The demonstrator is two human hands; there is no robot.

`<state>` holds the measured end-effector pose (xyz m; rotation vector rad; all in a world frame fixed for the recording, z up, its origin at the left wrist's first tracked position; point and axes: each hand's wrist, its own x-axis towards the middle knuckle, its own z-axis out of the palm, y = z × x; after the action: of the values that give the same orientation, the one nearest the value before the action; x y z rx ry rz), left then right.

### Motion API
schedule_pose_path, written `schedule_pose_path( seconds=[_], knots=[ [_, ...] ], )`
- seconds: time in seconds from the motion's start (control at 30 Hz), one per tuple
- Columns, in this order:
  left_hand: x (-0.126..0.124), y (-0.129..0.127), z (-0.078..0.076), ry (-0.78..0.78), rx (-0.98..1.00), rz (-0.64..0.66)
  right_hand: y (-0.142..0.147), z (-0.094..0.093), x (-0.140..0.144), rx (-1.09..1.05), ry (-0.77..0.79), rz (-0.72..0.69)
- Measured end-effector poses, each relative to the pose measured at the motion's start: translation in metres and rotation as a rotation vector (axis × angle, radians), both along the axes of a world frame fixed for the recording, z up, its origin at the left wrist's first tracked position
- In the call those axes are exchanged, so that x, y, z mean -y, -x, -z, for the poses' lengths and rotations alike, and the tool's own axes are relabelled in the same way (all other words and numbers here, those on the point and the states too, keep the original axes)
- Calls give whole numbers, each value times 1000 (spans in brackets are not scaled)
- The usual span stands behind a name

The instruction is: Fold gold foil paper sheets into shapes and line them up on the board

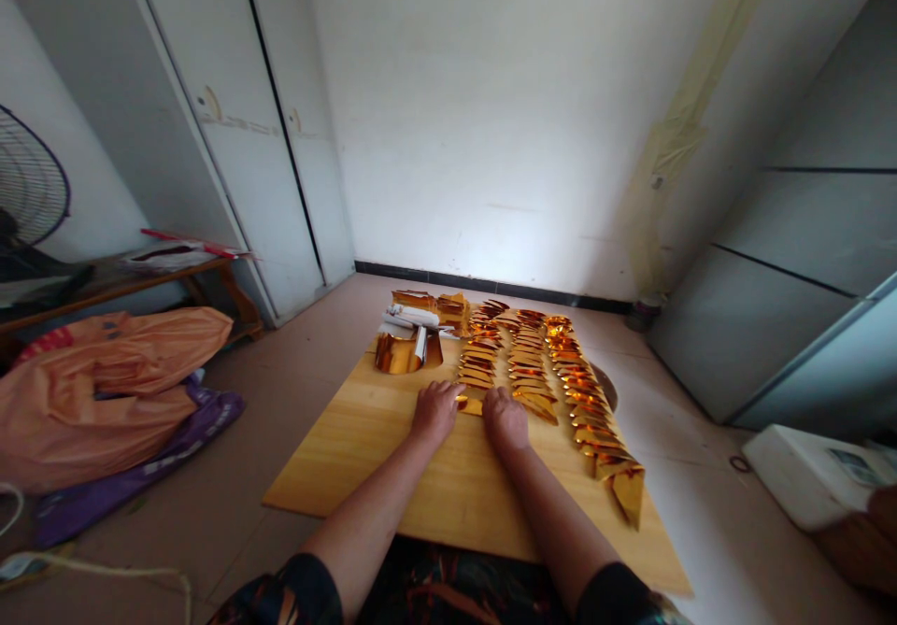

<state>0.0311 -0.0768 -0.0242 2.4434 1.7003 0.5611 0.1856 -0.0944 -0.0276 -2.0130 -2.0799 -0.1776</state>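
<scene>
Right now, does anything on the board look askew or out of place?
Mostly tidy: the gold foil pieces lie in three overlapping rows. The right row drifts diagonally, and its last piece lies close to the board edge. Both hands press one piece flat.

Glossy gold foil pieces point(533, 373), smooth matt wooden board point(392, 457)

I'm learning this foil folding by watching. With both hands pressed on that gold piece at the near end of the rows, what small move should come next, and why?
Probably lift the folded gold foil piece and lay it at the near end of the left row of folded gold foil pieces. The left hand and right hand press it flat on the wooden board, right below that row, which is shorter than the other two.
</scene>
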Motion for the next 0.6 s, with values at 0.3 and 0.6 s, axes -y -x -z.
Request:
schedule_pose_path(
  seconds=[0.3,0.6],
  knots=[
    [1,0,-1,-14,-16,9,0,0,0,-17,-7,-1],
    [4,-2,-7,-3,-39,1,0,6,-2,10,-49,7]
  ],
)
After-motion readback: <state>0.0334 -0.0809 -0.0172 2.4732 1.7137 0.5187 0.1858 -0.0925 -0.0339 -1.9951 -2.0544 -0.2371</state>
